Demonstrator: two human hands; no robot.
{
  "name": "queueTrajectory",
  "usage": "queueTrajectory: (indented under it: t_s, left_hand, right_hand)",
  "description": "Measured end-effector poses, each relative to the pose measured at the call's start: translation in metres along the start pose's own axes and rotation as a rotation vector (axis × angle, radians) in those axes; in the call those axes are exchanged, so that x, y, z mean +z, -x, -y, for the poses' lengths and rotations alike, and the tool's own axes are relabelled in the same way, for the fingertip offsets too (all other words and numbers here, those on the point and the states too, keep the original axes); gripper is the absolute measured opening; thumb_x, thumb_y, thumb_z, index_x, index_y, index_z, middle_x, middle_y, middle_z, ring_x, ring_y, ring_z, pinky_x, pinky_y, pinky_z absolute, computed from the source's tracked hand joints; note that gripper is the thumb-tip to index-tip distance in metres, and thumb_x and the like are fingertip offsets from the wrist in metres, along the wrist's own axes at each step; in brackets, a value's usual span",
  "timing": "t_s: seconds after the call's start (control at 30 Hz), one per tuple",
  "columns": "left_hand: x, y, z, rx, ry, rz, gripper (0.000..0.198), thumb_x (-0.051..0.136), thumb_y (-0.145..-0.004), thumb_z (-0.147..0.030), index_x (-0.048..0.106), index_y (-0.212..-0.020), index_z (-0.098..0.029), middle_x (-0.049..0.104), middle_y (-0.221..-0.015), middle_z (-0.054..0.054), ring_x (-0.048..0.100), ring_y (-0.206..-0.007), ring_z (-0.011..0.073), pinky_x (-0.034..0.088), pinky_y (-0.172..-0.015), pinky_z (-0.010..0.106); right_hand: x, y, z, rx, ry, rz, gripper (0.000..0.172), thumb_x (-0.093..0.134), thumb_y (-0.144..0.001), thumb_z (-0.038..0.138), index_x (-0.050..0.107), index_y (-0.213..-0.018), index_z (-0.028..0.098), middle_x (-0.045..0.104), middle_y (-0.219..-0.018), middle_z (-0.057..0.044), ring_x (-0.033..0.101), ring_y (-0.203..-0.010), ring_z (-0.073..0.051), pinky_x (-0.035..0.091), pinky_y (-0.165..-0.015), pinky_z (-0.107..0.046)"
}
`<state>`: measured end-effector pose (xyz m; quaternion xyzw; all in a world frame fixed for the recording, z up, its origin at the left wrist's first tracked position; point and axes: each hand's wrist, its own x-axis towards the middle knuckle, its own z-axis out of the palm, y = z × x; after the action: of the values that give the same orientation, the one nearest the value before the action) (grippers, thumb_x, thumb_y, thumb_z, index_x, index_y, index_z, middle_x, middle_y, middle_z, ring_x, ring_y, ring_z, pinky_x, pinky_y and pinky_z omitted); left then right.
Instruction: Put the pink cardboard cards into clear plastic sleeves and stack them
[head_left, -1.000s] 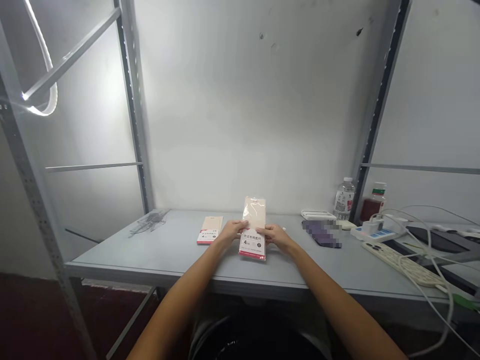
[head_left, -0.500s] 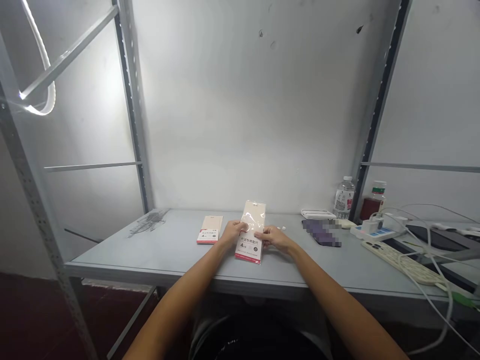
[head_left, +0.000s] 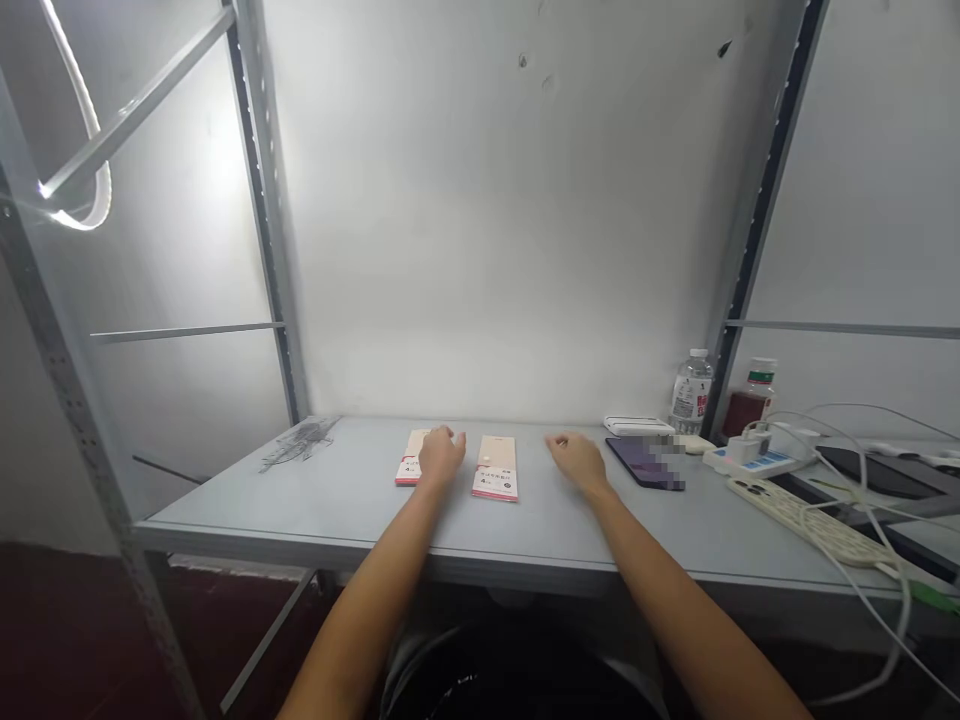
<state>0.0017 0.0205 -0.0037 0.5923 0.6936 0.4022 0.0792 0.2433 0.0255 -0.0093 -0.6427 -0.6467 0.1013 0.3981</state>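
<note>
A flat beige card packet (head_left: 496, 450) with a white printed label and red bottom edge lies on the table between my hands. A small white piece (head_left: 486, 459) rests on its face. Over the right part of a similar packet (head_left: 409, 468) is my left hand (head_left: 441, 456), its thumb and finger a little apart; nothing shows between them, and I cannot tell whether it touches that packet. To the right, low over the table, my right hand (head_left: 577, 460) has its fingers curled closed. Whatever may be inside them is hidden.
A dark phone (head_left: 646, 463) lies right of my right hand, a white box-like item (head_left: 639, 427) behind it. Farther right stand a clear bottle (head_left: 691, 395), a red-brown jar (head_left: 748, 402), a power strip (head_left: 750, 462), a beige keyboard-like strip (head_left: 806, 520) and loose white cables.
The packet held in both hands now lies on the table, let go. My left hand has moved left over the other packet; my right hand has drawn away to the right and closed.
</note>
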Motion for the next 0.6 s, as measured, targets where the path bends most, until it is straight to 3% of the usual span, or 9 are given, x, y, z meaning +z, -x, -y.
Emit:
queueTrajectory:
  t_s: [0.07, 0.2, 0.33, 0.43, 0.6]
  left_hand:
    - [-0.01, -0.005, 0.006, -0.083, -0.165, -0.049, 0.037, 0.05, -0.072, -0.045, 0.052, -0.095, -0.016, 0.054, -0.109, 0.017, 0.04, -0.109, 0.0311, 0.029, -0.083, 0.039]
    - [-0.027, -0.015, 0.023, -0.286, -0.295, -0.046, 0.057, 0.065, -0.057, -0.045, 0.048, -0.101, -0.012, 0.05, -0.112, 0.022, 0.035, -0.11, 0.0373, 0.026, -0.083, 0.046]
    - [-0.034, -0.023, 0.034, -0.423, -0.322, 0.007, 0.06, 0.073, -0.044, -0.046, 0.051, -0.091, -0.017, 0.051, -0.111, 0.019, 0.037, -0.109, 0.0358, 0.027, -0.083, 0.042]
    - [-0.034, -0.025, 0.036, -0.447, -0.313, 0.016, 0.056, 0.075, -0.04, -0.045, 0.053, -0.082, -0.017, 0.053, -0.11, 0.019, 0.038, -0.108, 0.0356, 0.027, -0.083, 0.041]
    - [-0.037, -0.023, 0.035, -0.444, -0.225, -0.033, 0.047, 0.075, -0.046, -0.037, 0.054, -0.081, -0.016, 0.052, -0.113, 0.02, 0.039, -0.11, 0.0345, 0.029, -0.082, 0.041]
  right_hand:
    - [-0.01, -0.006, -0.012, 0.128, 0.178, -0.026, 0.032, 0.045, -0.078, 0.042, 0.063, -0.087, 0.017, 0.063, -0.092, -0.013, 0.056, -0.09, -0.026, 0.039, -0.072, -0.035]
    - [-0.018, -0.014, -0.035, 0.325, 0.351, -0.022, 0.053, 0.056, -0.068, 0.05, 0.06, -0.1, 0.007, 0.052, -0.111, -0.027, 0.045, -0.108, -0.039, 0.035, -0.081, -0.048]
    - [-0.015, -0.018, -0.047, 0.415, 0.353, 0.039, 0.059, 0.062, -0.059, 0.054, 0.06, -0.098, 0.01, 0.054, -0.112, -0.024, 0.045, -0.108, -0.039, 0.035, -0.082, -0.048]
    - [-0.013, -0.022, -0.051, 0.427, 0.274, 0.037, 0.05, 0.068, -0.054, 0.046, 0.061, -0.091, 0.013, 0.059, -0.105, -0.021, 0.05, -0.103, -0.037, 0.035, -0.083, -0.048]
    - [-0.016, -0.027, -0.055, 0.367, -0.06, -0.115, 0.018, 0.065, -0.056, 0.029, 0.06, -0.066, 0.015, 0.064, -0.085, -0.018, 0.055, -0.091, -0.035, 0.039, -0.076, -0.047]
